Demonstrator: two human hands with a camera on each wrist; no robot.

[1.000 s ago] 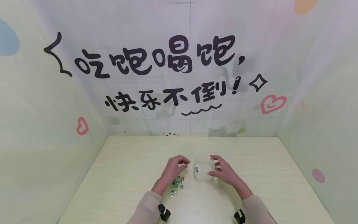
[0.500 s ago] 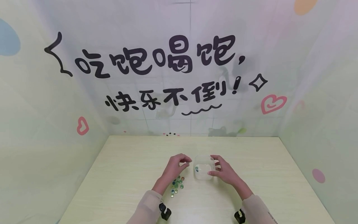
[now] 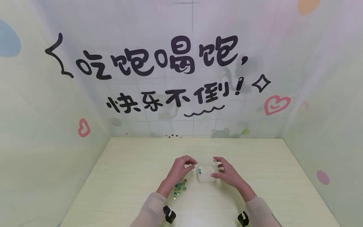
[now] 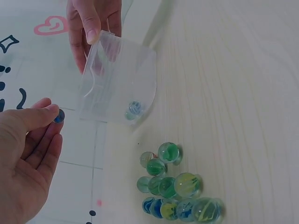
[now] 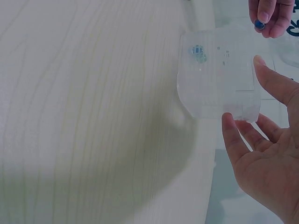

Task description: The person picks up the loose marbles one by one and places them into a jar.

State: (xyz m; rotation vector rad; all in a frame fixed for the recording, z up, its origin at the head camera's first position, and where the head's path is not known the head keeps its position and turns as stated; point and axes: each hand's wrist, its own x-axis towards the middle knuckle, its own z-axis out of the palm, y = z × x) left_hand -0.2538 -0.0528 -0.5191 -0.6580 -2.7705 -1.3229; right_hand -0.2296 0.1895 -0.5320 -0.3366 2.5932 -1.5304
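Note:
My left hand (image 3: 180, 168) pinches a blue marble (image 4: 59, 116) between thumb and forefinger, just beside the left rim of a clear plastic container (image 3: 205, 177). My right hand (image 3: 229, 175) grips that container from the right, with the thumb and fingers at its walls. A couple of blue and green marbles (image 4: 134, 108) lie inside the container, in its corner nearer my left hand. On the table, below my left hand, sits a cluster of green, blue and yellowish glass marbles (image 4: 167, 186); the forearm partly covers it in the head view.
The pale wooden table (image 3: 130, 186) has fabric walls at the back and both sides. Black lettering (image 3: 181, 74) and pink hearts (image 3: 277, 105) are printed on the fabric. Each wrist carries a black mount (image 3: 170, 215) near the sleeve.
My left hand has moved slightly right, bringing the pinched marble closer to the container's rim. My right hand and the container stay in nearly the same place.

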